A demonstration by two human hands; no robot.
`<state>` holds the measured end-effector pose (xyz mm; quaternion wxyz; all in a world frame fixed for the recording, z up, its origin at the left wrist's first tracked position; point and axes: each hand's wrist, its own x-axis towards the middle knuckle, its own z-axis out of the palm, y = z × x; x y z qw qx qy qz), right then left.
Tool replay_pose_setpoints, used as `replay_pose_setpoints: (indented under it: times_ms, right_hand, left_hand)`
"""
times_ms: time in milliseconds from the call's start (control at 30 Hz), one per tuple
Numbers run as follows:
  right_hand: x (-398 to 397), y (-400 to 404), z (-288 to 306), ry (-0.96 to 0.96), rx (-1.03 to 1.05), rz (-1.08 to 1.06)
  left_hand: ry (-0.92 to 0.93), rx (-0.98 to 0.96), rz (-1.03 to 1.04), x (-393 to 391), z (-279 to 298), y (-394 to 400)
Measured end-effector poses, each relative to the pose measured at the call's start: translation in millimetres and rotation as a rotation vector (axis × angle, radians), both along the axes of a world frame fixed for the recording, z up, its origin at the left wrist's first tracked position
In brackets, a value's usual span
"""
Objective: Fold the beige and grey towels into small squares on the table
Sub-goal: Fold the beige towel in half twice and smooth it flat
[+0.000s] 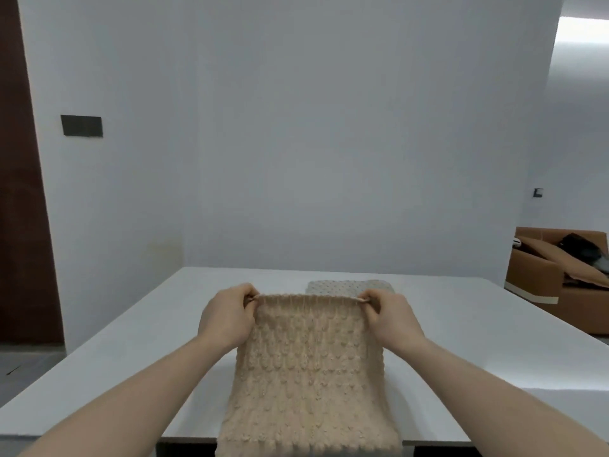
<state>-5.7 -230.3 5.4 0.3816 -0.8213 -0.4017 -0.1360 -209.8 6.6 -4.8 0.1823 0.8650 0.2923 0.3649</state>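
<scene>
Here, left hand (227, 316) and right hand (390, 316) pinch beige towel (309, 367) corners.

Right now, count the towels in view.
2: the beige towel held up by both hands over the table's near edge, the grey towel lying behind it, partly hidden.

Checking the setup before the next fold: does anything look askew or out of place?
Only the beige towel: both hands pinch its top corners, and its lower end hangs over the table edge.
</scene>
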Motion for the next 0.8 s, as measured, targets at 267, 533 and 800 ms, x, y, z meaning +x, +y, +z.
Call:
replay_pose_setpoints:
  times_ms: [267, 533, 800]
  right_hand:
    - [39, 28, -56, 0.085, -0.090, -0.050]
    - [55, 48, -97, 0.139, 0.015, -0.050]
    - [61, 48, -114, 0.194, 0.155, -0.065]
  left_hand:
    - [0.065, -0.053, 0.010, 39, -66, 23]
    - [0.002, -0.169, 0.052, 73, -102, 41]
    - [-0.094, -0.200, 0.086, 78, -112, 50]
